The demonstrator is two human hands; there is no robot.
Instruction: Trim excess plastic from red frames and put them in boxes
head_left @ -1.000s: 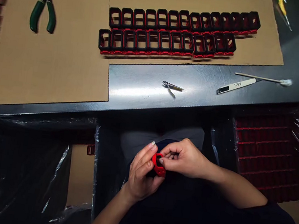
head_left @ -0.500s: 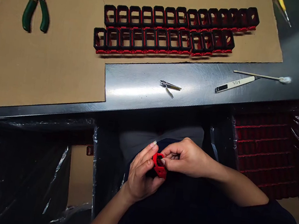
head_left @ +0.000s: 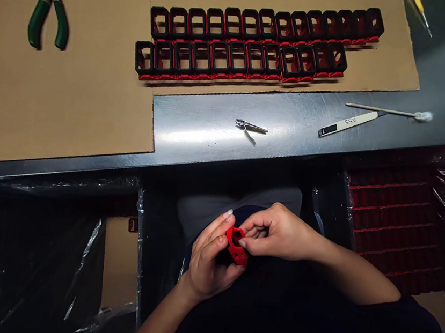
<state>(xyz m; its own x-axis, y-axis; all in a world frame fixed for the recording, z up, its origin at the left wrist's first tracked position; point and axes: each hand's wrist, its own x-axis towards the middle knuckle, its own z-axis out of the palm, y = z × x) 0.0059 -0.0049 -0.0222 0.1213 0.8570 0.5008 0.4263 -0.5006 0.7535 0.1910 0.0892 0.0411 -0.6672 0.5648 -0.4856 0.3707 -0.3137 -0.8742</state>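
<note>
Over my lap, below the table edge, both hands meet on a small red plastic frame part [head_left: 236,245]. My left hand [head_left: 209,259] cradles it from below and the left, fingers curled round it. My right hand [head_left: 279,233] pinches its upper right side with closed fingertips. On the cardboard sheet [head_left: 73,94] above, two rows of several black-and-red frame parts [head_left: 246,42] stand side by side.
Green-handled pliers [head_left: 49,10] lie at the upper left. A small metal clipper [head_left: 249,127], a white strip marked A55 [head_left: 347,123] and a cotton swab [head_left: 389,111] lie on the steel table [head_left: 292,126]. A plastic-lined box of red parts [head_left: 396,225] stands at my right.
The hands and red part stay almost still, with only small finger shifts. The view has drifted slightly, so the table items sit a little further left.
</note>
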